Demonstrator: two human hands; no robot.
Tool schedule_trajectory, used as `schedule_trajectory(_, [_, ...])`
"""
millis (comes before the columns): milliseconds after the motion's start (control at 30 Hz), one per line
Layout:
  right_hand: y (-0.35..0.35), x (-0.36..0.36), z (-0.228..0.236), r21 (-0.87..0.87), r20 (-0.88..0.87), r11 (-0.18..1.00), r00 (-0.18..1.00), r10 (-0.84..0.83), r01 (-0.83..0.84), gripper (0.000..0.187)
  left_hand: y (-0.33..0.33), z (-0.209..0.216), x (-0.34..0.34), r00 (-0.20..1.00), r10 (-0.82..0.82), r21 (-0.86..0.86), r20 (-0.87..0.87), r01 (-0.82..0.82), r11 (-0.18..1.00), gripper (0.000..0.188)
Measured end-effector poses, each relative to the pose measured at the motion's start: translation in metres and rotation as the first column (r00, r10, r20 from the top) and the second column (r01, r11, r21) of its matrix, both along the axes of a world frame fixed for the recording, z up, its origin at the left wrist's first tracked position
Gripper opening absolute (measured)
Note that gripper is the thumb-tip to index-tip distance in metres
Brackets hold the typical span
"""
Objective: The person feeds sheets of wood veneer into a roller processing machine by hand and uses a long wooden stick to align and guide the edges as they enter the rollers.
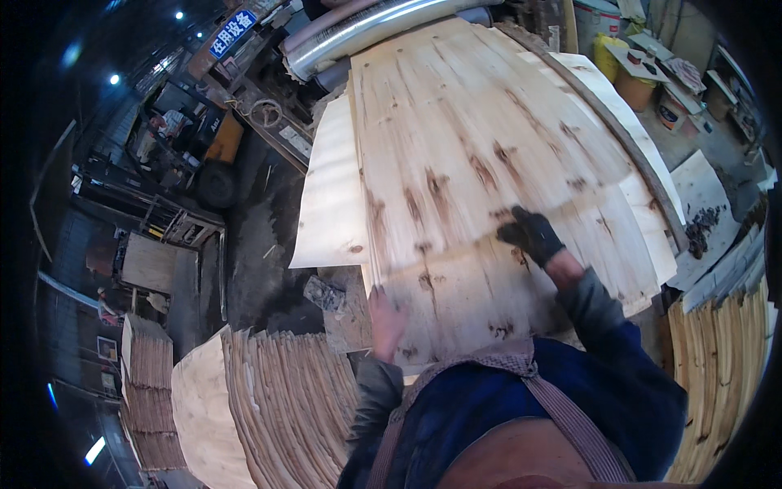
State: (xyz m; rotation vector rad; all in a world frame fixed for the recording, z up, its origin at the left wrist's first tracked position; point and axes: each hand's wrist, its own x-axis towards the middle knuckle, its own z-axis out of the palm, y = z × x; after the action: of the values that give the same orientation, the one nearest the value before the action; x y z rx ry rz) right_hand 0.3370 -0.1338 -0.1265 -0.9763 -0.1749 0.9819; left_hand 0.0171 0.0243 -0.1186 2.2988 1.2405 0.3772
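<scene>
Pale veneer sheet (456, 163) under my fingers looks light, floppy, brittle. My bare left hand (385, 322) pinches its near edge; my gloved right hand (531, 234) presses flat, fingers curled.

Blue jacket, striped apron straps, one black glove (531, 234).

Pale, matt, knotty wood veneer sheet (456, 163); shiny metal roller (366, 24); possibly cloth-like dark glove (529, 232).

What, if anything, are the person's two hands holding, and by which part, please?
The bare left hand grips the pale, knotted wood veneer sheet at its near edge; the black-gloved right hand presses on its face.
</scene>
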Motion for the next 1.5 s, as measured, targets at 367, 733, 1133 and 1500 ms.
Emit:
schedule_trajectory(367, [0.056,0.005,-0.061,0.299,-0.093,0.918,0.949,0.3,-0.261,0.029,0.007,-0.016,-0.011,0.965,0.065,-0.222,0.254,-0.007,0.975,0.068])
schedule_trajectory(733, [-0.158,-0.127,-0.022,-0.054,0.17,0.897,0.881,0.442,-0.439,0.033,-0.012,0.094,0.022,0.726,0.075,-0.473,0.684,0.363,0.803,0.063])
schedule_trajectory(1133, [-0.174,-0.127,-0.001,-0.126,-0.283,0.986,0.956,0.07,-0.109,0.027,0.012,0.054,-0.009,0.652,0.272,-0.6,0.708,0.353,0.718,0.058])
schedule_trajectory(1500, [0.025,0.028,-0.054,0.346,-0.178,0.937,0.976,0.122,-0.054,0.023,-0.011,-0.029,-0.013,0.997,-0.044,0.204,-0.065,0.057,0.977,0.077])
